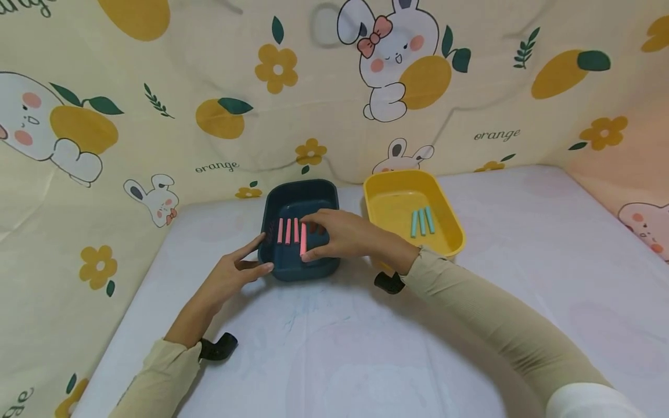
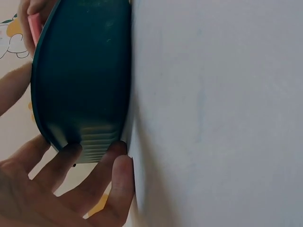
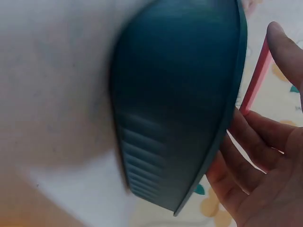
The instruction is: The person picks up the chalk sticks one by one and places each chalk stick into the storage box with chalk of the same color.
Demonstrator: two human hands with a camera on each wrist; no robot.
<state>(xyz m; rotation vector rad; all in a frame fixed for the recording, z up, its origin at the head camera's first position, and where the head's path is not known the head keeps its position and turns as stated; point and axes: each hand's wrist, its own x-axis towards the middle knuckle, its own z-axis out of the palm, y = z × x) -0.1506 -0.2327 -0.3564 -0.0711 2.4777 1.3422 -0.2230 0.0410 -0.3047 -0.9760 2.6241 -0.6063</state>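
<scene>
In the head view my right hand (image 1: 347,235) pinches a pink chalk stick (image 1: 304,240) lengthwise between thumb and fingers, above the dark teal tray (image 1: 300,273). Three more pink chalk sticks (image 1: 288,231) lie side by side in that tray. The held pink chalk stick (image 3: 257,80) also shows in the right wrist view, beyond the tray's rim. My left hand (image 1: 228,273) touches the tray's left side and near corner. In the left wrist view the fingers of my left hand (image 2: 71,184) rest spread against the ridged wall of the tray (image 2: 85,80).
A yellow tray (image 1: 457,241) stands to the right, with three light teal chalk sticks (image 1: 422,222) in it. My right forearm passes over its near edge. A white cloth (image 1: 313,348) covers the table, and a printed curtain (image 1: 313,116) hangs behind.
</scene>
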